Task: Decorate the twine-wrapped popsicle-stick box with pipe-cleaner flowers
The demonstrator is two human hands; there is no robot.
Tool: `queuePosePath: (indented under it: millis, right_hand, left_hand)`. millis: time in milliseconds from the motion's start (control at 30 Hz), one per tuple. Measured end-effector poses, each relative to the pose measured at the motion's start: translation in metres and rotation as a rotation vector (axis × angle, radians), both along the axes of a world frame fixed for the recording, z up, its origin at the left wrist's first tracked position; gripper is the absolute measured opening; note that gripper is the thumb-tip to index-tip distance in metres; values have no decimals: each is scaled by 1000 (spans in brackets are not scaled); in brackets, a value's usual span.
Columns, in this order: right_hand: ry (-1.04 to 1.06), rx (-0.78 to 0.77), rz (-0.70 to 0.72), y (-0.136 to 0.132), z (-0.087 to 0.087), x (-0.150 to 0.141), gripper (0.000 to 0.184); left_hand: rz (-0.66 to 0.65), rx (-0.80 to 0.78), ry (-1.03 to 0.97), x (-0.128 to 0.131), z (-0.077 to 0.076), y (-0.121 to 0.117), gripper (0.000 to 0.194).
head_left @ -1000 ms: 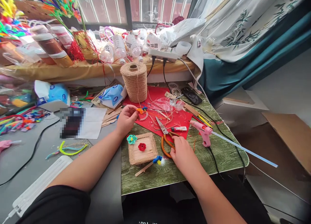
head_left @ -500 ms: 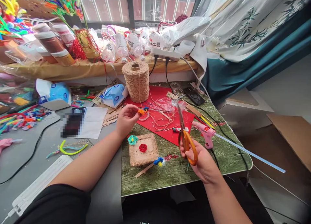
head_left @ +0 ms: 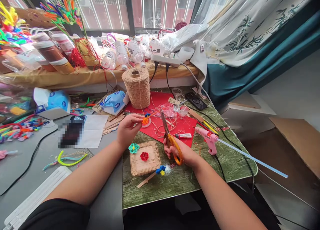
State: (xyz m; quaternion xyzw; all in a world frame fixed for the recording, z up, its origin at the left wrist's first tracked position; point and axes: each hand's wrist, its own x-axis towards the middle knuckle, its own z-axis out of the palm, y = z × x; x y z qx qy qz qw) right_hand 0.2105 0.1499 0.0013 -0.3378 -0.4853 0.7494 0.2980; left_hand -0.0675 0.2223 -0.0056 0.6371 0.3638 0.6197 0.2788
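Between the fingertips of my left hand (head_left: 130, 128) is a small orange and blue pipe-cleaner flower (head_left: 145, 120). My right hand (head_left: 181, 151) grips a pair of scissors (head_left: 174, 144) by its orange handles, blades pointing up and to the left. The scissors are apart from the flower. Below both hands lies a square twine-wrapped tray (head_left: 146, 171) of wooden sticks. A red flower (head_left: 144, 156) sits inside it, and a teal flower (head_left: 134, 148) is at its upper left corner. A blue and yellow flower (head_left: 160, 170) is by the lower right corner, next to a wooden stick (head_left: 146, 179).
A twine spool (head_left: 137, 90) stands at the back on red paper (head_left: 160, 98). On the right, a pink glue gun (head_left: 208, 138) has a long glue stick jutting out over the table edge. Wet wipes (head_left: 113, 102) lie left of the spool. Bottles (head_left: 121, 53) and a power strip (head_left: 165, 61) line the sill.
My right hand has moved left with the scissors, bringing the blades closer to the orange and blue flower. My left hand still holds the flower. The whole view has shifted slightly.
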Motion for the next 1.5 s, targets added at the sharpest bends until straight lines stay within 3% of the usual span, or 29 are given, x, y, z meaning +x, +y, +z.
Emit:
queuePosePath:
  millis: [100,267,400,633,800,1100,1333,1500]
  right_hand:
    - [15,66,50,-2,1,4,78]
    - [-80,134,159,-10,4,10,70]
    - [-162,141,164,-11,6,3,74]
    - [-205,154,145,-11,10,-9,80]
    - [-216,180,144,-11,7,-11,79]
    - [-212,135,38,-10,-7,-21,69]
    - [-112,5,2,-11,-11,-25,58]
    - [-117,-36,-30,-12,-11,-28,61]
  left_hand:
    - [31,20,10,-1,-2,1,11]
    - [42,49,-24,0,-6,4,10]
    - [50,13,62,1,-4,1,13]
    - [-1,92,252,1,8,-4,10]
    - [-17,132,274,2,10,-5,12]
    - [-59,278,358,2,13,-2,11]
    - [-66,296,368,1,10,-1,14]
    - [-82,297,362,1,9,0,14]
